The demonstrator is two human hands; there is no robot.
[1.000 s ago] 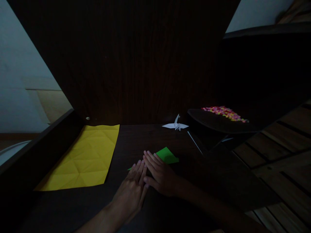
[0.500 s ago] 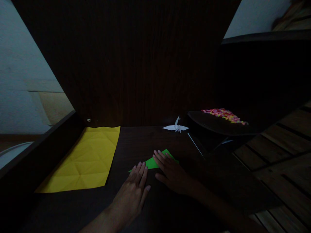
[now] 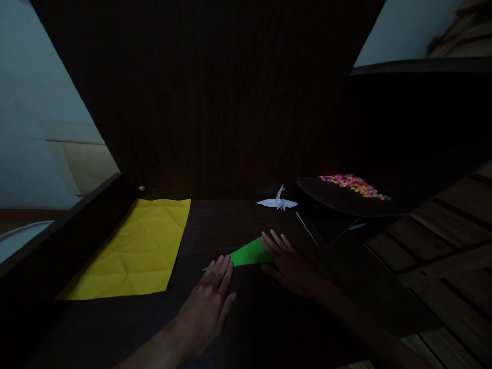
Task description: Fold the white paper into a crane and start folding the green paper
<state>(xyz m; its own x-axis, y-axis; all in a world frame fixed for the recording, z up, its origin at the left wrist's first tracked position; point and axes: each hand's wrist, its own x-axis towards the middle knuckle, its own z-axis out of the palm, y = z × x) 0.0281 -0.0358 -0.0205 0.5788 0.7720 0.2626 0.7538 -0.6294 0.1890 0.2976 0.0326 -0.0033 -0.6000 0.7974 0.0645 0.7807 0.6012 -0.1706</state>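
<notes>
Far to the left of our left hand (image 3: 209, 300) lies a creased yellow sheet (image 3: 132, 251), flat on the dark table (image 3: 230, 220) and well apart from both hands. The left hand rests palm down with the fingers straight and together, gripping nothing; its fingertips press the near left corner of the green paper (image 3: 246, 254), we judge to pin it flat. The paper — a folded, narrow triangle — lies between the two hands. Our right hand (image 3: 290, 261) lies open and flat on the paper's right end, holding it down rather than pinching it. Beyond the right hand stands a white paper crane (image 3: 279, 201), and to its right a dark tray (image 3: 338, 197) of small bright bits (image 3: 353, 184) — neither blocks the hands.
</notes>
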